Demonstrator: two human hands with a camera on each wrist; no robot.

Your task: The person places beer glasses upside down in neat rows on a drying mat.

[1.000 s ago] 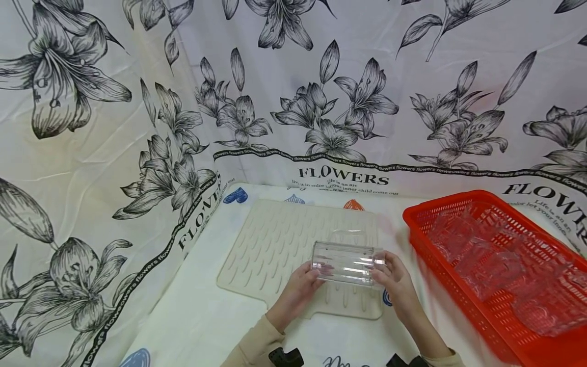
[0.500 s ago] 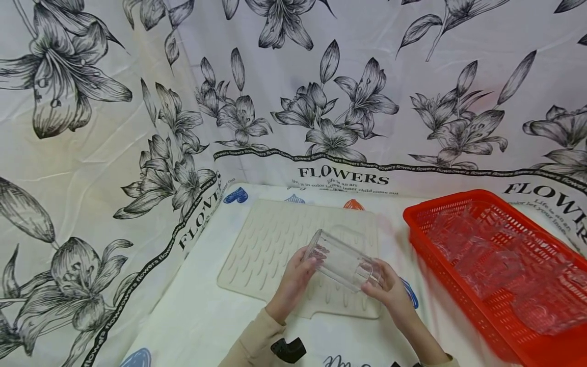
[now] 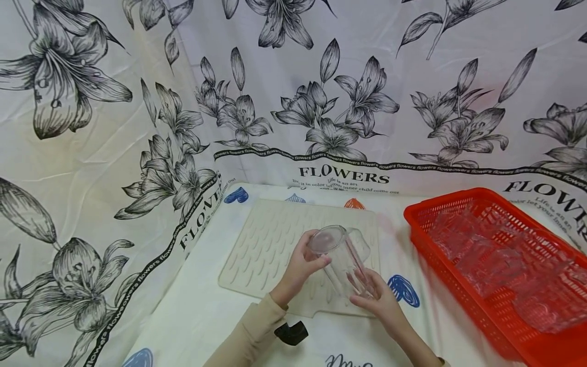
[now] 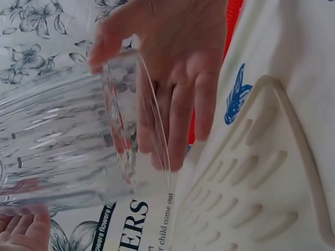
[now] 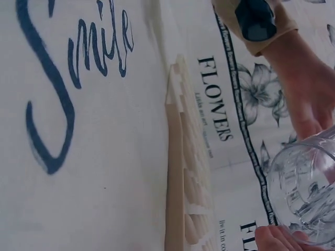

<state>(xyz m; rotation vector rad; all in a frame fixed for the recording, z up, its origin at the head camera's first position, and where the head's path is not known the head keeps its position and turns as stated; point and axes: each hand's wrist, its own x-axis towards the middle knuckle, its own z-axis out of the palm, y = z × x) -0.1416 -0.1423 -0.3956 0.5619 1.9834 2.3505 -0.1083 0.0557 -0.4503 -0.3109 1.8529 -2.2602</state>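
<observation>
A clear glass mug (image 3: 340, 267) is held tilted in both hands over the near part of a cream ridged mat (image 3: 266, 244). My left hand (image 3: 299, 267) grips its upper left end, the thumb on the near side. Around the lower right end curl the fingers of my right hand (image 3: 377, 295). The mug's handle (image 3: 362, 244) sticks out on the far right side. In the left wrist view, the left hand (image 4: 180, 68) has some fingers showing through the glass. The right wrist view shows one round end of the mug (image 5: 303, 193), with right fingertips (image 5: 275, 240) below it.
At right stands a red plastic basket (image 3: 415, 224) holding several clear glass mugs (image 3: 490, 265). A white cloth (image 3: 197, 316) with printed hearts and lettering covers the table. Flower-patterned fabric (image 3: 257, 127) hangs behind and to the left.
The mug has turned from nearly level to steeply tilted, its left end rising toward the camera and its right end dropping. Both hands have turned with it, the right moving slightly left.
</observation>
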